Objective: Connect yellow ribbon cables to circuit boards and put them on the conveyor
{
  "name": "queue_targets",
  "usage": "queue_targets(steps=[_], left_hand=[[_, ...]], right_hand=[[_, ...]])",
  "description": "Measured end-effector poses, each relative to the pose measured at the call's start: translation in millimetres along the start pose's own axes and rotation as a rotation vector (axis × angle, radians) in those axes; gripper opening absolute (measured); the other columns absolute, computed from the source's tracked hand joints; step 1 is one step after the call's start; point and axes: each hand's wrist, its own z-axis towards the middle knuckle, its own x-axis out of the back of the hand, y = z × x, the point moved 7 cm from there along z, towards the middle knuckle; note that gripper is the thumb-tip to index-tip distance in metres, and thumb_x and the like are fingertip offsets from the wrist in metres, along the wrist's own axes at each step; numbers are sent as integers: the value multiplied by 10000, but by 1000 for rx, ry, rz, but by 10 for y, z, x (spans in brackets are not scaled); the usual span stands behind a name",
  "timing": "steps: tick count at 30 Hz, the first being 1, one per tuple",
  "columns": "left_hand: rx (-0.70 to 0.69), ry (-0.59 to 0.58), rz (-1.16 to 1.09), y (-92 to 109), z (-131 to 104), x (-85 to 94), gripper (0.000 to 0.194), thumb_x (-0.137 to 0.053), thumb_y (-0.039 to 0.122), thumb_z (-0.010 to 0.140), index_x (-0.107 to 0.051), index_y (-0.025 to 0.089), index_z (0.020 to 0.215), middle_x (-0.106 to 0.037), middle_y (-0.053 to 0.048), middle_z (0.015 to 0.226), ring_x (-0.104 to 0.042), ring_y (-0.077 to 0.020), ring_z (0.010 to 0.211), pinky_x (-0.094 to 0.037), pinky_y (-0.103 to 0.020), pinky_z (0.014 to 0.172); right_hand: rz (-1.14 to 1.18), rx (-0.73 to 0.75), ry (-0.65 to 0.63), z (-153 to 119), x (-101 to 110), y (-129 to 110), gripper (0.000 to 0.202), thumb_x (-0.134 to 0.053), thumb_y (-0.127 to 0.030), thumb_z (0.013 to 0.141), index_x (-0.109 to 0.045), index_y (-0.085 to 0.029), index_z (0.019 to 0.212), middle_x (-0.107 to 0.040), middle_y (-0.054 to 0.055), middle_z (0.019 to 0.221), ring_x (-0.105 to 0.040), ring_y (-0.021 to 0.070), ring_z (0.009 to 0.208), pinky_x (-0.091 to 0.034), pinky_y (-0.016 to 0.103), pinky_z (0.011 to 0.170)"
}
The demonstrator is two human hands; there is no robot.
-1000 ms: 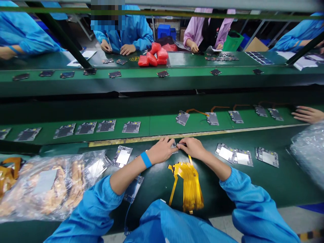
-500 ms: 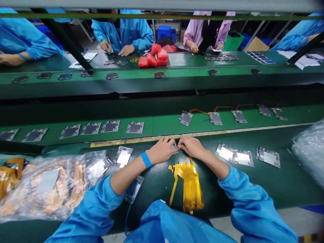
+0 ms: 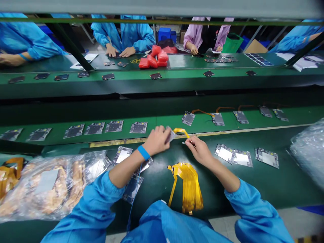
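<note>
Seen from the wearer's head, the left hand [image 3: 157,139], a blue band [image 3: 144,153] round its wrist, holds a small board [image 3: 171,135] tilted above the near edge of a green belt [image 3: 162,122]. Its fingers are clamped on the board. A bent yellow strip [image 3: 181,130] reaches from the board toward the right hand [image 3: 198,150], whose thumb and fingertips are pinched together on the strip's near end; a small pale tip [image 3: 183,142] pokes out to their left. Nearer, on the dark green bench [image 3: 215,192], lies a fanned yellow pile [image 3: 190,187] of such strips. Left of it are loose boards [image 3: 132,189] and a clear bag [image 3: 48,189] of copper-coloured pieces; right of it lie three boards with pale patches [image 3: 242,158], and a clear plastic bundle [image 3: 308,148] at the right edge. More boards [image 3: 94,128] line the belt. Across it, people in blue and pink sleeves [image 3: 143,33] work beside red packets [image 3: 152,61].
</note>
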Motion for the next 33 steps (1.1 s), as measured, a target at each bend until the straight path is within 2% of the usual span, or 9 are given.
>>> queue_targets(steps=[3,5,8,12,15,23,26,29,33], left_hand=[[210,85,8,-464,134,156,634,-615,449,962,-456,145,1495,-528,-212,1361,-534,-373,1207,-493,-462,952],[222,30,20,-728,158,108,567,-552,433,999,-489,147,1484,-513,-210,1418,-517,-375,1273,-494,-463,984],[195,-86,69,-1076,87,-72,547,-541,334,972,-520,160,1491,-506,-204,1474,-492,-391,1342,-497,-482,1012],[95,-230,100,-1324,-33,-311,678,-584,232,884,-473,203,1553,-461,-178,1552,-465,-380,1396,-473,-466,1057],[51,-250,109,-1371,-27,-359,701,-587,206,856,-481,230,1549,-510,-168,1482,-521,-361,1311,-490,-441,1008],[2,-252,106,-1369,146,-322,701,-662,279,784,-512,197,1464,-546,-166,1291,-537,-346,1180,-478,-425,955],[7,-183,78,-1273,147,-216,680,-669,325,764,-528,168,1410,-552,-170,1241,-535,-352,1142,-478,-451,955],[-61,-82,-8,-919,79,-74,643,-659,351,770,-537,162,1372,-553,-157,1214,-536,-338,1119,-477,-445,949],[-174,-65,-46,-232,-77,-51,553,-668,347,779,-575,159,1291,-571,-145,1136,-550,-322,1045,-480,-434,896]], right_hand=[[-29,-9,-57,-121,-45,-59,214,-462,-332,1065,-625,-221,980,-693,52,944,-646,193,852,-465,304,780],[-55,1,-157,-222,-167,-108,164,-544,-341,1040,-648,-217,1010,-701,53,983,-661,192,873,-468,299,777],[-118,17,-367,-384,-424,-181,142,-675,-322,976,-697,-217,1069,-716,57,1065,-690,200,920,-472,295,786],[-221,19,-543,-506,-644,-252,174,-727,-288,946,-733,-226,1108,-719,59,1114,-704,216,973,-465,289,785],[-268,26,-589,-514,-686,-285,124,-727,-261,946,-734,-211,1060,-722,61,1078,-701,219,984,-449,283,771],[-146,-56,-537,-535,-570,-253,91,-719,-302,958,-717,-216,932,-759,23,950,-694,185,881,-367,259,688],[8,-129,-482,-536,-515,-188,71,-706,-289,952,-732,-230,922,-765,-10,861,-683,158,780,-375,247,676],[151,-161,-402,-476,-461,-95,116,-685,-314,945,-751,-223,914,-762,-8,821,-663,152,724,-402,245,664],[186,-179,-324,-348,-387,44,212,-657,-366,940,-759,-188,887,-732,1,763,-614,151,684,-405,247,642]])
